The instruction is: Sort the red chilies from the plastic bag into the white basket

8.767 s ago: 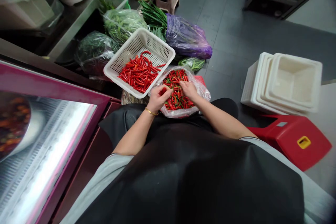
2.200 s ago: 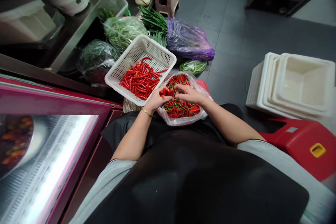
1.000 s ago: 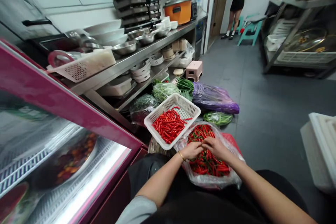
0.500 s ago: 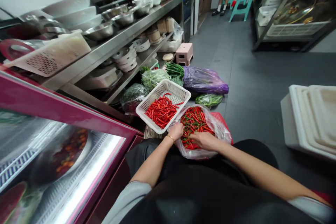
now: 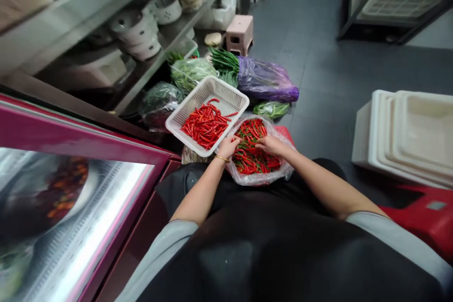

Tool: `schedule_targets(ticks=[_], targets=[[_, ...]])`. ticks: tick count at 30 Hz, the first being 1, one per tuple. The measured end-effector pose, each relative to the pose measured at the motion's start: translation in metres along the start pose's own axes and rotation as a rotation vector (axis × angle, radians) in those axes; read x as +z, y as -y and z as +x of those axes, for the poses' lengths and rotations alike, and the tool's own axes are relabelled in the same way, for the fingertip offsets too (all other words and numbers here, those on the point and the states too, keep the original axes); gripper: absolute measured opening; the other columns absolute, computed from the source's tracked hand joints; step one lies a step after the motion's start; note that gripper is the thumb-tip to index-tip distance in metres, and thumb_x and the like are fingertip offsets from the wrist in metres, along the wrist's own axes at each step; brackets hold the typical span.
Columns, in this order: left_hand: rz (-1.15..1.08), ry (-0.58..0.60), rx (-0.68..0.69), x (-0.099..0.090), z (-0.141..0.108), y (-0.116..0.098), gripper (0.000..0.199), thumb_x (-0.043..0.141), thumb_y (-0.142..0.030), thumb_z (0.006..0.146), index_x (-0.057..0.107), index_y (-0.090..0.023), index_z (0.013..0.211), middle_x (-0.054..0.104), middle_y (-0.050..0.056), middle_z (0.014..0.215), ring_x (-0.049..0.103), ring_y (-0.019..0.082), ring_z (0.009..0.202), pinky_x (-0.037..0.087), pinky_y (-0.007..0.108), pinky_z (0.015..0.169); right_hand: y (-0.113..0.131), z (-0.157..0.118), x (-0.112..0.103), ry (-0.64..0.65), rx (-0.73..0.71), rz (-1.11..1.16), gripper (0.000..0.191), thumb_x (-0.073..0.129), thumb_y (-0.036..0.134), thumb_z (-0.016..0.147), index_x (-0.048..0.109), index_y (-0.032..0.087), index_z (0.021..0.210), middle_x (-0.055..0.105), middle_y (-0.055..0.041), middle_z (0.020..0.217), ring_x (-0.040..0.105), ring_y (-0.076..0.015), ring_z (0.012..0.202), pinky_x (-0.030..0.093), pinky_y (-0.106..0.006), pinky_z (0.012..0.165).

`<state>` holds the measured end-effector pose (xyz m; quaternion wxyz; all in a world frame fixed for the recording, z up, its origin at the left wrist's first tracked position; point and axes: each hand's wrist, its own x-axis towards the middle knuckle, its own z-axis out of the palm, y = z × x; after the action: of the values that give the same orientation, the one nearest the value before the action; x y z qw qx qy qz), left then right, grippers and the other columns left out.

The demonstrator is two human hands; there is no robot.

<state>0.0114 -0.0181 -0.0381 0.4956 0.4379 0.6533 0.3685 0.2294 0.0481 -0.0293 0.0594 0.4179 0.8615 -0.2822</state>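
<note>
A clear plastic bag [image 5: 255,179] full of red chillies with green stems [image 5: 253,153] stands open between my knees. My left hand [image 5: 229,146], with a gold bracelet at its wrist, is at the bag's left side, fingers closed on a red chilli. Over the right half of the chillies is my right hand [image 5: 272,145], its fingers bent down and pressed together; what they hold, if anything, is too small to name. A white perforated basket [image 5: 231,94] sits just beyond my left hand, tilted, with a pile of red chillies [image 5: 205,125] in it.
Bagged greens [image 5: 193,73] and a purple-wrapped bundle [image 5: 267,80] lie past the basket. A pink stool [image 5: 239,33] stands behind them. Metal shelves [image 5: 141,75] and a glass-fronted cabinet [image 5: 141,151] are on the left. Stacked white bins [image 5: 382,137] and a red stool [image 5: 424,212] are at right.
The view has tipped downward, and the basket and bag appear higher and further left. My right hand has risen from the bag's lower part, and my left fingers have come over its left edge.
</note>
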Motion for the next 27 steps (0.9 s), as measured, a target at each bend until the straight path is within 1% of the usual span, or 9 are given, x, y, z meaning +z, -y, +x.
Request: schedule_targets(ticks=[4,7,10,14,17,19,22,25,27], targets=[[-0.174,0.175,-0.238,0.010,-0.015,-0.003,0.024,0.063,-0.036,0.077,0.067,-0.012,0.076,0.049,-0.004,0.046,0.029,0.003,0.033,0.018,0.019,0.038,-0.001,-0.003,-0.005,0.052,0.276,0.588,0.024,0.053,0.035,0.092,0.067,0.016,0.087,0.072,-0.0057,0.076,0.063,-0.0131,0.059,0.051,-0.024,0.058],[-0.255,0.294,-0.340,0.027,-0.029,-0.007,0.036,0.066,-0.046,0.077,0.066,-0.010,0.079,0.056,0.000,0.051,0.029,0.002,0.032,0.015,0.019,0.036,0.011,-0.012,0.002,-0.051,0.282,0.867,0.022,0.056,0.037,0.090,0.064,0.017,0.090,0.071,-0.0046,0.078,0.065,-0.0129,0.062,0.052,-0.023,0.056],[-0.467,0.217,-0.367,0.046,-0.035,-0.008,0.044,0.066,-0.056,0.075,0.060,-0.013,0.080,0.056,-0.001,0.056,0.031,0.002,0.034,0.014,0.017,0.035,0.031,-0.024,0.018,-0.207,0.195,0.838,0.023,0.051,0.036,0.092,0.065,0.018,0.093,0.072,-0.0034,0.080,0.065,-0.0126,0.065,0.052,-0.023,0.059],[-0.623,0.068,-0.302,0.055,-0.033,-0.004,0.047,0.078,-0.050,0.063,0.045,-0.017,0.066,0.037,-0.010,0.047,0.029,0.001,0.036,0.014,0.015,0.035,0.052,-0.034,0.043,-0.377,0.085,0.394,0.026,0.047,0.028,0.094,0.068,0.017,0.106,0.074,-0.0076,0.092,0.068,-0.0166,0.078,0.051,-0.026,0.073],[-0.705,0.069,-0.281,0.050,-0.032,0.000,0.043,0.081,-0.042,0.059,0.051,-0.015,0.073,0.042,-0.009,0.051,0.032,0.001,0.037,0.015,0.014,0.034,0.057,-0.041,0.049,-0.355,-0.010,0.148,0.032,0.045,0.026,0.096,0.065,0.015,0.118,0.073,-0.0120,0.103,0.069,-0.0194,0.087,0.048,-0.028,0.079],[-0.751,0.091,-0.263,0.045,-0.032,0.001,0.043,0.080,-0.037,0.058,0.057,-0.013,0.083,0.047,-0.007,0.055,0.034,0.001,0.038,0.015,0.015,0.034,0.056,-0.045,0.042,-0.296,-0.094,0.120,0.035,0.047,0.027,0.094,0.062,0.016,0.123,0.073,-0.0122,0.106,0.068,-0.0196,0.088,0.048,-0.027,0.079],[-0.742,0.142,-0.220,0.036,-0.035,-0.002,0.041,0.077,-0.035,0.060,0.059,-0.011,0.088,0.052,-0.005,0.059,0.033,0.001,0.037,0.016,0.015,0.034,0.049,-0.049,0.019,-0.235,-0.111,0.321,0.030,0.052,0.036,0.091,0.068,0.017,0.108,0.074,-0.0082,0.094,0.067,-0.0172,0.080,0.048,-0.026,0.073],[-0.687,0.288,-0.192,0.029,-0.039,-0.006,0.035,0.072,-0.038,0.064,0.058,-0.013,0.084,0.055,-0.004,0.061,0.033,0.001,0.036,0.017,0.017,0.033,0.044,-0.043,-0.001,-0.186,0.092,0.724,0.040,0.046,0.050,0.091,0.066,0.016,0.092,0.068,-0.0029,0.071,0.060,-0.0120,0.059,0.045,-0.022,0.056],[-0.632,0.365,-0.171,0.029,-0.042,-0.008,0.032,0.069,-0.040,0.067,0.055,-0.014,0.079,0.051,-0.006,0.055,0.034,0.002,0.034,0.019,0.018,0.032,0.045,-0.035,-0.004,-0.143,0.165,0.897,0.041,0.051,0.056,0.087,0.063,0.016,0.087,0.062,0.0003,0.064,0.053,-0.0095,0.052,0.040,-0.020,0.048]])
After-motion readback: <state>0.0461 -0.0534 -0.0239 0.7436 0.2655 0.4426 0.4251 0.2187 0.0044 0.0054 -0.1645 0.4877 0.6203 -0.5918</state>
